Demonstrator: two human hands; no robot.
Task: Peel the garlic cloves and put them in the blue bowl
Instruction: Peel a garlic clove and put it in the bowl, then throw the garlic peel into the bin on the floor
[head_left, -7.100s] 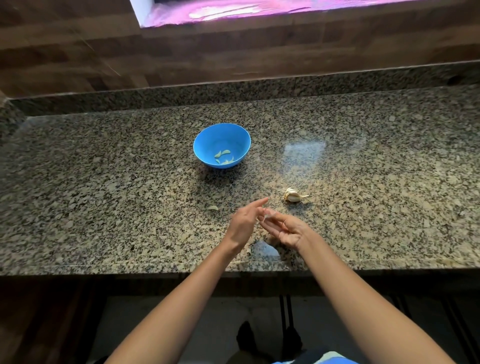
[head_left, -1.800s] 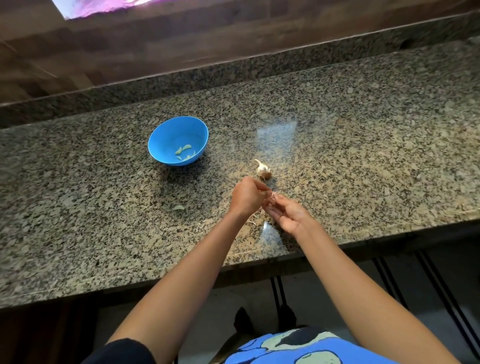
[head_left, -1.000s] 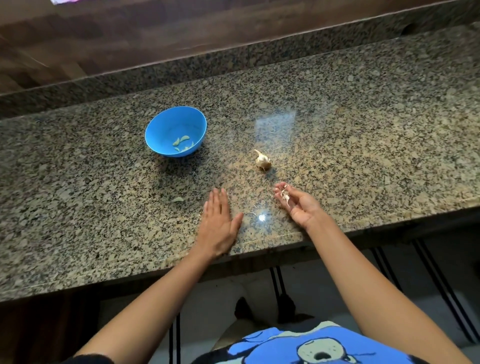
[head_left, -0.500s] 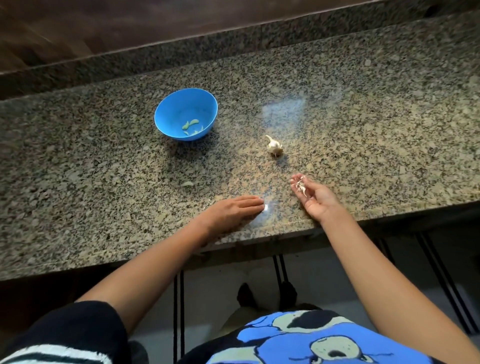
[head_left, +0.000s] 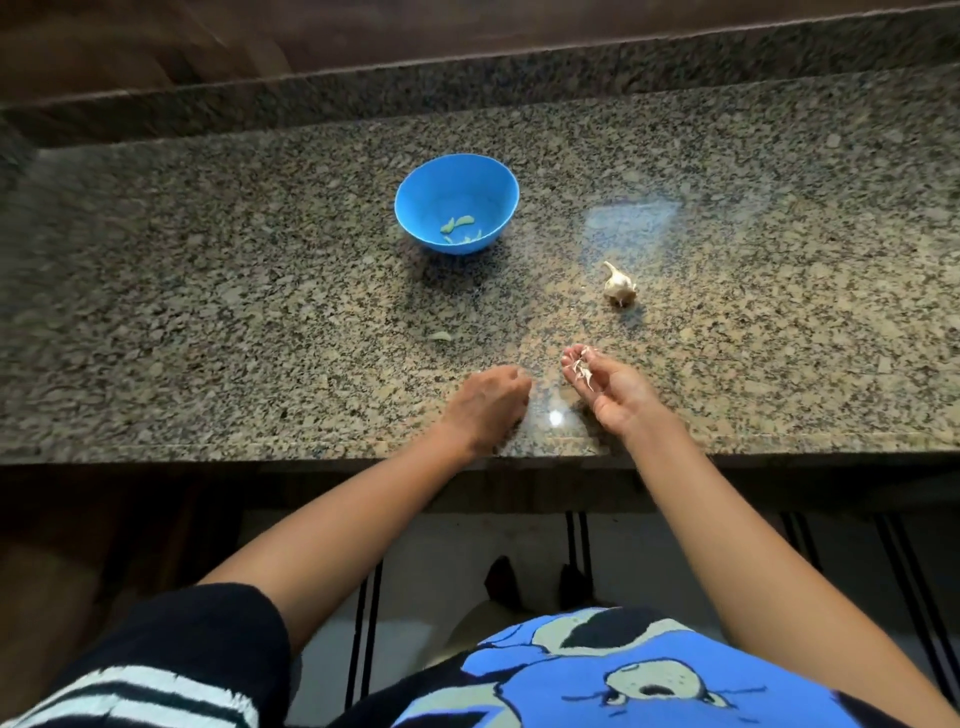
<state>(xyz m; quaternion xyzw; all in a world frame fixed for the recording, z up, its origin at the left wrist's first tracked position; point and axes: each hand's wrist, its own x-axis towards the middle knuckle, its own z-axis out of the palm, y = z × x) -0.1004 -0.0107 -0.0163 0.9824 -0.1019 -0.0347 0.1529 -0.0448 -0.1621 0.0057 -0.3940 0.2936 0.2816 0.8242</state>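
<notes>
Now L hand (head_left: 485, 402): fingers curled on counter (head_left: 208, 312), were flat.
R hand (head_left: 608, 389): fingers cupping skins (head_left: 582, 370).
Count: 1 blue bowl (head_left: 415, 208), 1 garlic bulb (head_left: 619, 286).

Speckled granite counter (head_left: 208, 312), dark wood wall (head_left: 467, 31) behind.
Bright glare spots (head_left: 556, 417) gleam on the stone; pale floor (head_left: 441, 571) shows below its front edge.

Polished speckled granite on the worktop (head_left: 208, 312), glossy, with bright glints. Smooth blue plastic, faintly shiny, for the bowl (head_left: 410, 218). Dry, papery, matt skin on the garlic bulb (head_left: 619, 287) and the thin peel scraps (head_left: 582, 370). Dull brown wood-look wall (head_left: 467, 31). Soft printed cloth shirt (head_left: 597, 675).
</notes>
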